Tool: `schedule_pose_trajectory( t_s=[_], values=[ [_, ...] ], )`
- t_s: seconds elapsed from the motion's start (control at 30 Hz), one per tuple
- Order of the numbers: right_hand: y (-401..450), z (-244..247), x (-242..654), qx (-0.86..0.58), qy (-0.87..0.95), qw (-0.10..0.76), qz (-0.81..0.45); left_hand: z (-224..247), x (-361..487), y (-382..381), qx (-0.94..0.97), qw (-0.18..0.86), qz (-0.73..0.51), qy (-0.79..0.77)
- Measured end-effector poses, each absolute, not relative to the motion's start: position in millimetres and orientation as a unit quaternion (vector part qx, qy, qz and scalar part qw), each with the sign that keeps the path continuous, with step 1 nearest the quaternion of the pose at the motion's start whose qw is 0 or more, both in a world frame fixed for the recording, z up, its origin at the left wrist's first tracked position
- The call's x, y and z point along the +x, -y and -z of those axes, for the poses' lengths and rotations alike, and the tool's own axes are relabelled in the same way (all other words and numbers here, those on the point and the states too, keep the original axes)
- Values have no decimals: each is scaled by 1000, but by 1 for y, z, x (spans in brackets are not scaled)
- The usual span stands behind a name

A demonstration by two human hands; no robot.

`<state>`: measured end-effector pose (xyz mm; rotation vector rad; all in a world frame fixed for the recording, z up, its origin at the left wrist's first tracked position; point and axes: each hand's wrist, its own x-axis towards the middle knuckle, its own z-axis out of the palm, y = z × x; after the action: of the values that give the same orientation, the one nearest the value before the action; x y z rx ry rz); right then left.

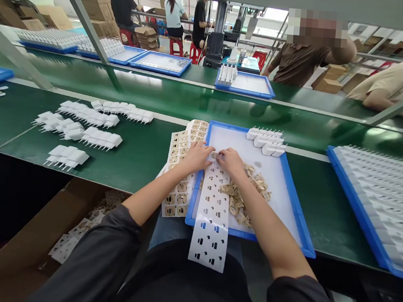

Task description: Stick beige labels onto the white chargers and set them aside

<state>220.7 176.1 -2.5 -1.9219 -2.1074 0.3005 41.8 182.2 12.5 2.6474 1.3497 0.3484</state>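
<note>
A long white sticker strip [213, 207] printed with small dark shapes runs from the blue-rimmed tray [293, 195] down over my lap. At its far end, my left hand [197, 156] pinches the left edge. My right hand [231, 161] is closed at the same end, fingertips pressed together on the strip; any small piece between them is too small to make out. Under and beside my right forearm lies a heap of tan peeled pieces [245, 196]. Sheets with tan squares [178, 168] lie partly beneath my left hand and forearm.
White plug-like adapters [268, 140] stand in the tray's far corner, with more groups [86, 114] on the green bench to the left. Another blue tray [366, 224] full of them is at right. A cardboard box [16, 243] holds scrap sheets below left. Several people work beyond the bench.
</note>
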Motion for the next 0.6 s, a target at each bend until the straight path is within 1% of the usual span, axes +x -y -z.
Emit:
schedule_pose_trajectory(
  t_s=[0.23, 0.6],
  values=[
    [-186, 12, 222, -680, 712, 141, -107, -9, 47, -183, 878, 92, -84, -462],
    [-184, 21, 220, -687, 699, 169, -100, -7, 49, -184, 880, 90, -79, -459]
  ],
)
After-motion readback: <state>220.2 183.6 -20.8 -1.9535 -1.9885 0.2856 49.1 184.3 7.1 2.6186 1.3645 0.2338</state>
